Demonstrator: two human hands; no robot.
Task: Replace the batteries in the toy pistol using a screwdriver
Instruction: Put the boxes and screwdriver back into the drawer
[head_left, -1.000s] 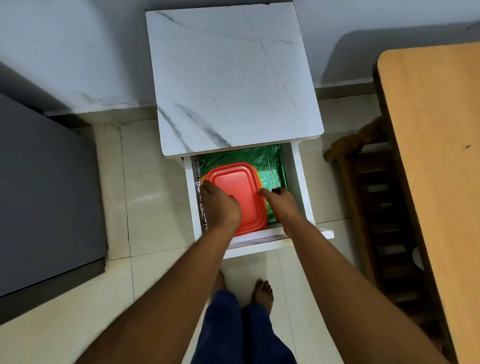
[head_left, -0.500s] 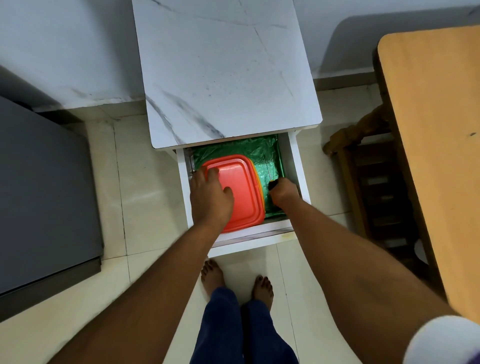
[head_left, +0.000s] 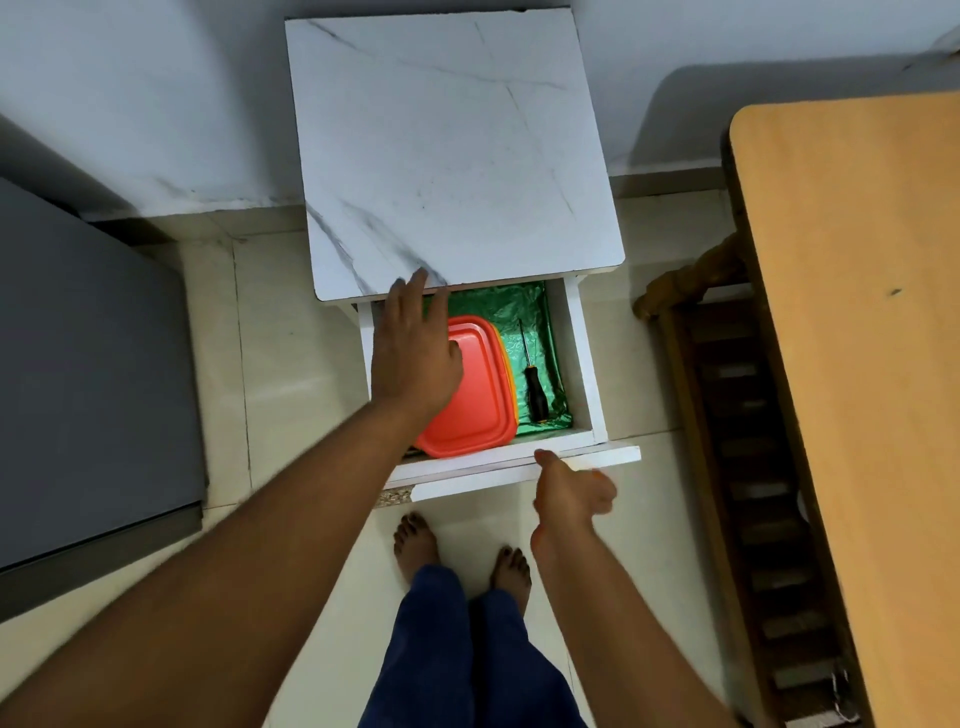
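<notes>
A long orange-tan wooden table (head_left: 852, 364) ran down the right edge of the view, and a dark grey flat-topped cabinet (head_left: 88, 374) filled the left. Between them stood a small white nightstand with a grey-veined marble-look top (head_left: 447, 150), set against a pale wall on a cream tiled floor (head_left: 296, 395). A brown wooden slatted chair (head_left: 753, 467) stood tucked beside the table.

The nightstand's white drawer (head_left: 582, 358) was pulled open, lined with crinkled green foil (head_left: 514, 306). Inside lay a rounded-square red plastic container lid (head_left: 478, 395), stacked on an orange-edged one. The thin screwdriver with a black handle and steel shaft (head_left: 532, 379) lay on the foil just right of the red lid, near the drawer's right wall, its tip pointing toward the back. No hand touched it.

The left hand (head_left: 415, 353) was spread with straight fingers over the left part of the red lid, fingertips reaching the nightstand's front edge, gripping nothing. The right hand (head_left: 571, 493) was at the drawer's front panel, blurred, thumb raised against the panel edge and fingers loosely curled; whether it gripped the panel could not be told.
</notes>
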